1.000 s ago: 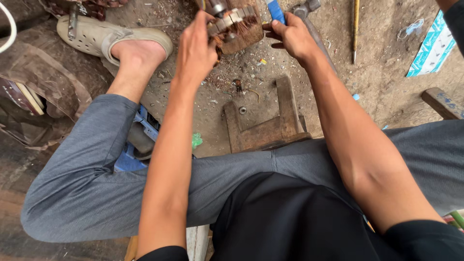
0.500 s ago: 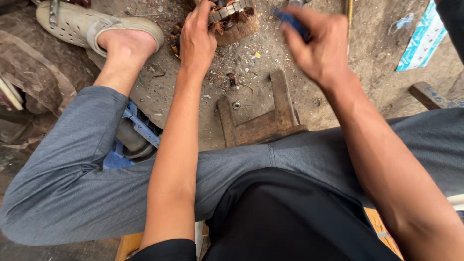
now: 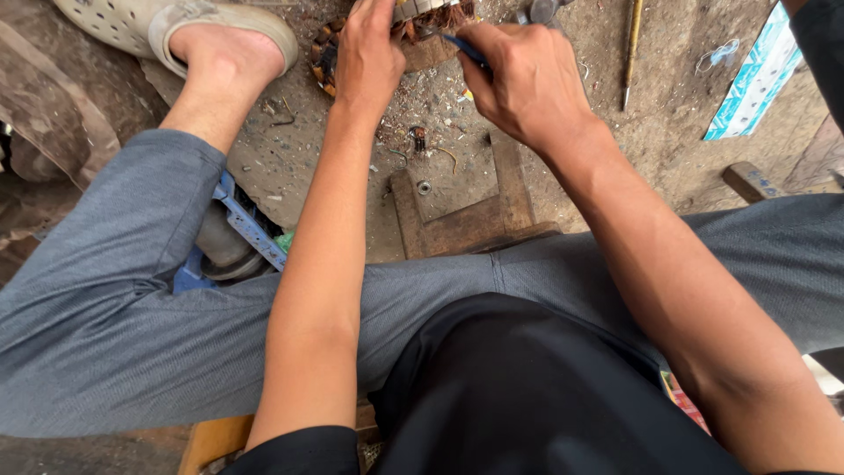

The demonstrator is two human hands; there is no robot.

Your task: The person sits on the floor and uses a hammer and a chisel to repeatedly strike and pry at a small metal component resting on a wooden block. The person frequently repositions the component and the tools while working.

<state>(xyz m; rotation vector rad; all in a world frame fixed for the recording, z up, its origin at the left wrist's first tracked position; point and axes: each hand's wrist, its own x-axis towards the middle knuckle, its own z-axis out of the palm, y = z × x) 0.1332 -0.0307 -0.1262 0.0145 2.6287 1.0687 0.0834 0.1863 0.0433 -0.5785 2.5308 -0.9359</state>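
A round motor winding part (image 3: pixel 413 40) with copper wire lies on the dirt floor at the top of the view, partly cut off by the frame edge. My left hand (image 3: pixel 369 54) rests on top of it and grips it. My right hand (image 3: pixel 527 79) is closed around a tool with a blue handle (image 3: pixel 464 48), whose tip points into the winding part. Both arms reach forward over my knees in grey trousers.
A U-shaped wooden bracket (image 3: pixel 466 215) lies on the ground in front of me. My left foot in a beige clog (image 3: pixel 167 26) is at top left. A thin rod (image 3: pixel 631 48) and a blue-white packet (image 3: pixel 747 84) lie at top right. A blue metal piece (image 3: pixel 246 224) sits under my left leg.
My right hand has moved left from the open ground back to the winding part, bringing the blue-handled tool to it. The left hand stays on the part. The camera has shifted slightly.
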